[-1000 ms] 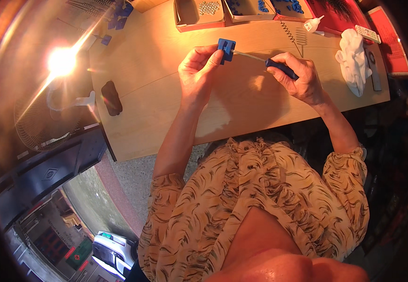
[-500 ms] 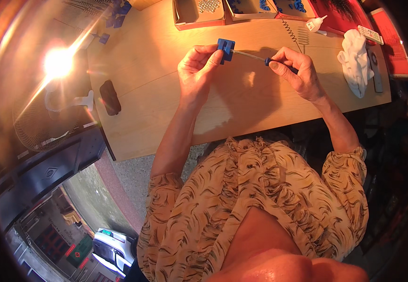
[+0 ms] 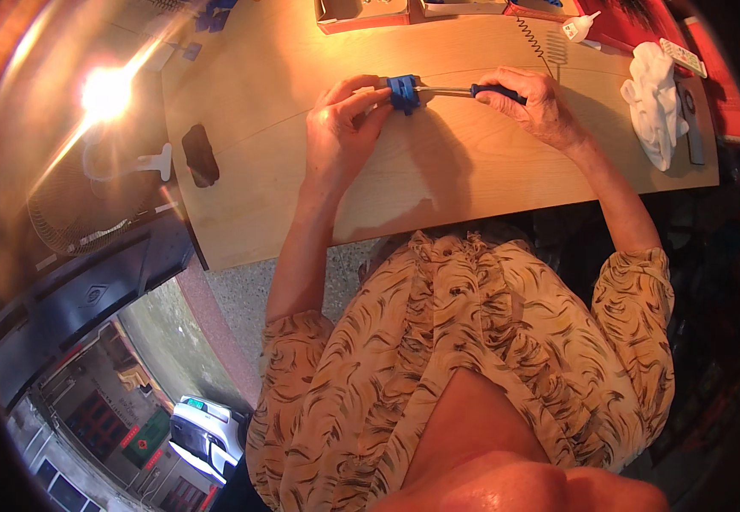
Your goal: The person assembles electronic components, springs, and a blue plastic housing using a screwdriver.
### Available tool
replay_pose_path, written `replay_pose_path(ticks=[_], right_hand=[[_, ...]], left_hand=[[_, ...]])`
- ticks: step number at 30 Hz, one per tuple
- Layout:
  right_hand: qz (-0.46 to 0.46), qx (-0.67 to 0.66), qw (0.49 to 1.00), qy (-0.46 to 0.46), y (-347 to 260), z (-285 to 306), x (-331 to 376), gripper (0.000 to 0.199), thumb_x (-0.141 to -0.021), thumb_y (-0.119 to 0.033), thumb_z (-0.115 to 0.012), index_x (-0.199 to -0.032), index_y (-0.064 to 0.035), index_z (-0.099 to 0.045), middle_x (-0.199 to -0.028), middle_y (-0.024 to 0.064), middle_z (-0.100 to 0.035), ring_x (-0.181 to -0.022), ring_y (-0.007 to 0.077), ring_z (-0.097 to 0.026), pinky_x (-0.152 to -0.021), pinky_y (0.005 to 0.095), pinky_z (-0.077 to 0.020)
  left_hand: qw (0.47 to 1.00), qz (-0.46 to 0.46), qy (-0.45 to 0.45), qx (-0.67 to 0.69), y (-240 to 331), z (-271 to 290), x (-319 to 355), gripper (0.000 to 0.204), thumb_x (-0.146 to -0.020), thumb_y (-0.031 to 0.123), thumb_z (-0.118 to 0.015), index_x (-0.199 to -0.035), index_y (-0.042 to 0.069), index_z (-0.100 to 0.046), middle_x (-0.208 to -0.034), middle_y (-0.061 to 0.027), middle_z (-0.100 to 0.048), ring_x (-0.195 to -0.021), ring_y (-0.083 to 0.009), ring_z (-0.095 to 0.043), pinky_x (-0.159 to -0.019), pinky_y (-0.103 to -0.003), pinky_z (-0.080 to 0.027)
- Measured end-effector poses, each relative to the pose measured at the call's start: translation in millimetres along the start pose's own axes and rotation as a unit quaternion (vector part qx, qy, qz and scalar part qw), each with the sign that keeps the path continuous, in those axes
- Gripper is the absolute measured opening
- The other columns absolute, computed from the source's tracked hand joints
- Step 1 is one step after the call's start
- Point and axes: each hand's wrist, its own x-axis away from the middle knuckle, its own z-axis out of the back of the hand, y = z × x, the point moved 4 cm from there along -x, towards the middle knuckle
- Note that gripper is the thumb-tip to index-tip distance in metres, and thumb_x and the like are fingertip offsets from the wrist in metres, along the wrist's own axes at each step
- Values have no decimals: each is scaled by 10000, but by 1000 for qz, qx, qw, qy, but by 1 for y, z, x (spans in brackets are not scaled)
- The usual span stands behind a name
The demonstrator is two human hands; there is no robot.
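While pinching a blue part (image 3: pixel 404 94), aiming a screwdriver (image 3: pixel 496 89) at its side

Holding the blue part by its left end in the left hand (image 3: pixel 340 119), with the grip narrowed onto it, over the bench (image 3: pixel 259 85) and well in from the near edge. Wrapping the right hand (image 3: pixel 539 104) around the blue handle of the screwdriver, with that grip closed too, and pointing the slim shaft almost straight across toward the left. Seemingly meeting the part's right side with the tip, though showing too small for telling whether seated or merely touching.

Probably calling for a firm pinch set off the shaft's line, so guarding the left fingertips against a slip. Likely also calling for pressing straight along the shaft, turning from the wrist rather than levering sideways, and bracing the part against twisting.

Crossing the near edge with both forearms (image 3: pixel 306 230) while having open wood around the hands. Finding the most room leftward, as far as the dark oblong thing (image 3: pixel 200 156) near the left edge. Finding less rightward, before reaching the white cloth (image 3: pixel 655 102); on the far side, bordering on open boxes (image 3: pixel 363 27), a coiled wire (image 3: pixel 530 38) and a white bottle (image 3: pixel 579 27).
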Motion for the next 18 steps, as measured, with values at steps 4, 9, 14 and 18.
replay_pose_path(ticks=[4,9,14,18], right_hand=[[10,15,1000,-10,-1,-1,-2,232,-926,-221,-734,-1042,-24,-694,-856,113,-695,-713,273,-644,-647,355,-498],[36,34,999,1,-5,0,-3,232,-918,-215,-742,-1042,-25,-695,-866,109,-697,-741,286,-668,-649,365,-512],[82,21,996,12,-6,-6,1,237,-899,-203,-757,-1056,-41,-683,-901,102,-712,-791,298,-698,-690,377,-552],[69,19,997,-6,-7,-7,-3,298,-852,-147,-800,-1088,-51,-646,-894,115,-709,-795,309,-708,-696,359,-562]], left_hand=[[1000,-11,-24,15,-5,10,-6,220,-842,74,-787,-1059,48,-769,-1131,-37,-732,-846,-145,-734,-746,-249,-600],[996,-58,-62,35,0,11,-17,246,-843,60,-790,-1088,59,-776,-1129,-37,-752,-839,-100,-710,-704,-248,-570],[997,-43,-18,56,-13,4,-14,224,-829,63,-806,-1049,42,-777,-1099,-62,-756,-877,-129,-722,-744,-261,-590],[998,-14,9,59,-13,2,-11,182,-815,37,-817,-992,17,-778,-1051,-66,-747,-845,-132,-707,-723,-263,-583]])
